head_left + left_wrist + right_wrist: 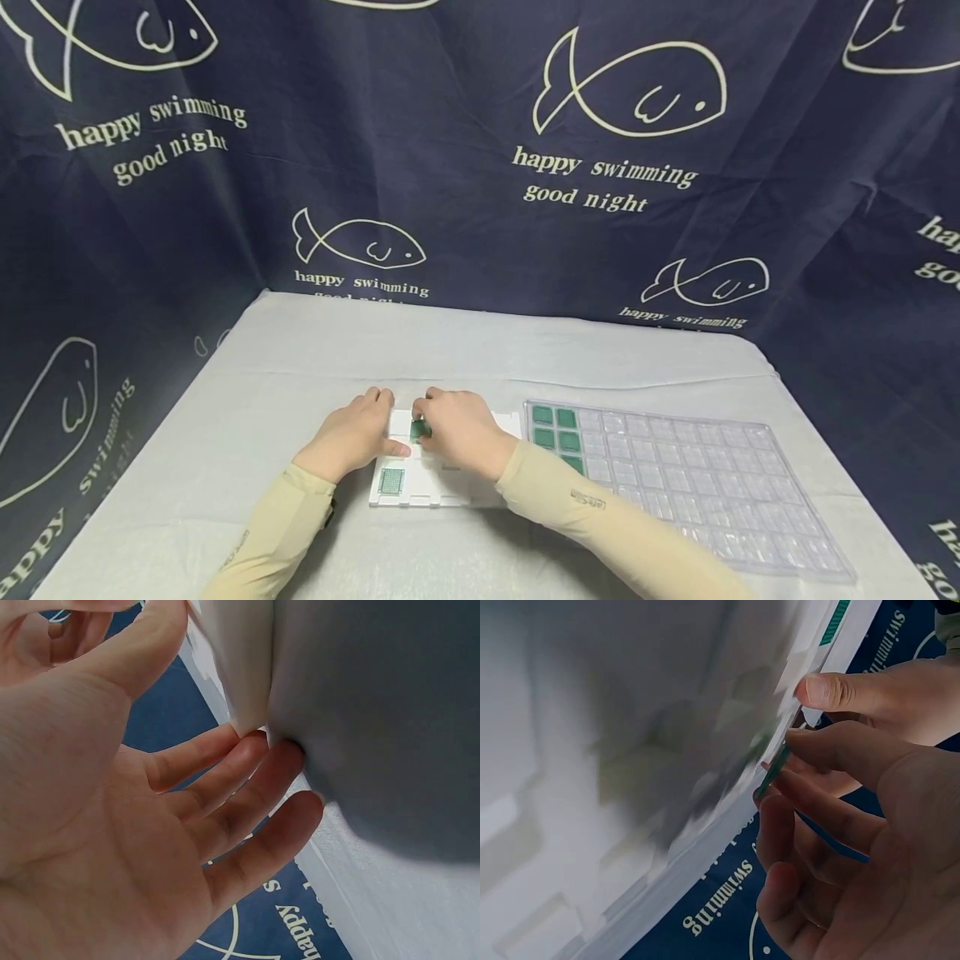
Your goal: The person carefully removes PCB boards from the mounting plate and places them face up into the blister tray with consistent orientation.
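Observation:
My right hand pinches a small green square circuit board between thumb and fingers, tilted on edge close over a white tray. My left hand rests at that tray's left side. Its thumb lies on the top face, while the fairly straight fingers touch the edge. Another green board, with a fine grid pattern, lies in the tray's near-left part. The right hand and forearm hide much of the tray's right half.
Right of the white tray lies a large clear plastic tray with rows of compartments. Several green boards fill its left columns, partly behind the right sleeve. A pale cloth covers the table; dark blue printed curtains surround it.

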`<state>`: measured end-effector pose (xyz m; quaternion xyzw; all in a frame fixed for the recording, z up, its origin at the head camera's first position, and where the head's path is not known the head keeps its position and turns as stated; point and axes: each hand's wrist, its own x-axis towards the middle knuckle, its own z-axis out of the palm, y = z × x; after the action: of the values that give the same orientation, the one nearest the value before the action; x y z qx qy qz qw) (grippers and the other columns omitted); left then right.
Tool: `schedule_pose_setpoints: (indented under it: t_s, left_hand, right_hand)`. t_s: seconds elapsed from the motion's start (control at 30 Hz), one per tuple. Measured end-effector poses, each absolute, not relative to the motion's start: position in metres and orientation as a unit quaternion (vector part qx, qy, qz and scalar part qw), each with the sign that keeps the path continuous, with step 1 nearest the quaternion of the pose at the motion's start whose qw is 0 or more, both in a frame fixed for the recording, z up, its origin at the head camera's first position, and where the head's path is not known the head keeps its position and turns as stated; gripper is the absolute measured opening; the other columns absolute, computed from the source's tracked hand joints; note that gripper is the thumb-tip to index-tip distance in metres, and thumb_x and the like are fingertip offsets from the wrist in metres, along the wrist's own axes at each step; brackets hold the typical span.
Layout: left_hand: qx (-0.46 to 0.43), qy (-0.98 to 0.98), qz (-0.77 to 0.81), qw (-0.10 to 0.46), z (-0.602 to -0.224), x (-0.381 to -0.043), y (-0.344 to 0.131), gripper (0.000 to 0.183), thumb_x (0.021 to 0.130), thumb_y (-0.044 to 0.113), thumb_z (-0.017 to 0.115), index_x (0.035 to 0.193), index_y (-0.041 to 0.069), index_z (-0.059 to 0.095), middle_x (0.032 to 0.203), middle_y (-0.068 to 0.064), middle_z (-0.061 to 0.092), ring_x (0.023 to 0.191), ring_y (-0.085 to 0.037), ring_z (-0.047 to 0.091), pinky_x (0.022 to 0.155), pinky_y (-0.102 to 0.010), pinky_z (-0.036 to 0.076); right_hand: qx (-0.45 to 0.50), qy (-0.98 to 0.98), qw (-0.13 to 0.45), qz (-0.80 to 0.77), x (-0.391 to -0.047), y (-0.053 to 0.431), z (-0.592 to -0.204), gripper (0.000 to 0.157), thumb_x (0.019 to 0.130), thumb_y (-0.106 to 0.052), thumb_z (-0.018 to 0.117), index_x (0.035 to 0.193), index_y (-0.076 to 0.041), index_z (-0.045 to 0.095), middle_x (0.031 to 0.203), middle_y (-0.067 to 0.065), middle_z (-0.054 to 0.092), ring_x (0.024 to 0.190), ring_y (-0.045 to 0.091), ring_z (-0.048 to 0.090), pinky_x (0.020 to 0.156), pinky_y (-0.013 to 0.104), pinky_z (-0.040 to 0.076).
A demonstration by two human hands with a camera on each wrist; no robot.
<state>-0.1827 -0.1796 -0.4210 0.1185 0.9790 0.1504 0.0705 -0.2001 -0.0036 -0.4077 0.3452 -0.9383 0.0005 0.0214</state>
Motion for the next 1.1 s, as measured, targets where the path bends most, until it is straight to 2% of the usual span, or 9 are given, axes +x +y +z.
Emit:
schedule_pose_setpoints:
  t_s: [0.23,0.63,0.97,1.1]
  left_hand:
    - [0.115,0.979,0.15,0.077,-0.423,-0.184,-0.18,0.072,0.076,0.044,0.086,0.121,-0.001,0.054,0.108,-0.013,0.059,0.086,-0.025,0.057,0.071,-0.045,0.053]
    - [0.118,0.98,0.146,0.069,-0.426,-0.185,-0.18,0.076,0.075,0.045,0.086,0.123,-0.003,0.054,0.108,-0.015,0.06,0.09,-0.027,0.061,0.076,-0.048,0.055]
    - [0.116,0.98,0.148,0.07,-0.43,-0.186,-0.181,0.074,0.075,0.044,0.086,0.123,-0.002,0.054,0.106,-0.014,0.059,0.087,-0.026,0.059,0.076,-0.047,0.055]
    - [0.117,0.979,0.148,0.072,-0.427,-0.185,-0.18,0.075,0.075,0.044,0.086,0.124,-0.003,0.054,0.108,-0.015,0.06,0.091,-0.028,0.061,0.078,-0.05,0.055]
  right_hand:
    - [0.344,-0.939,0.02,0.004,-0.198,0.005,-0.408,0.026,0.084,-0.027,0.083,0.108,-0.019,0.076,0.096,-0.005,0.071,0.074,0.009,0.065,0.064,0.026,0.054]
    - [0.34,-0.94,0.027,0.029,-0.187,0.025,-0.407,0.023,0.084,-0.025,0.083,0.104,-0.018,0.076,0.089,-0.005,0.067,0.065,0.007,0.057,0.058,0.025,0.049]
    - [0.343,-0.937,0.054,0.047,-0.174,0.043,-0.4,0.024,0.083,-0.028,0.085,0.102,-0.017,0.076,0.088,-0.004,0.068,0.065,0.009,0.061,0.057,0.024,0.048]
    - [0.348,-0.934,0.066,0.057,-0.166,0.053,-0.397,0.023,0.082,-0.023,0.085,0.101,-0.015,0.076,0.088,-0.003,0.069,0.063,0.008,0.059,0.056,0.022,0.047]
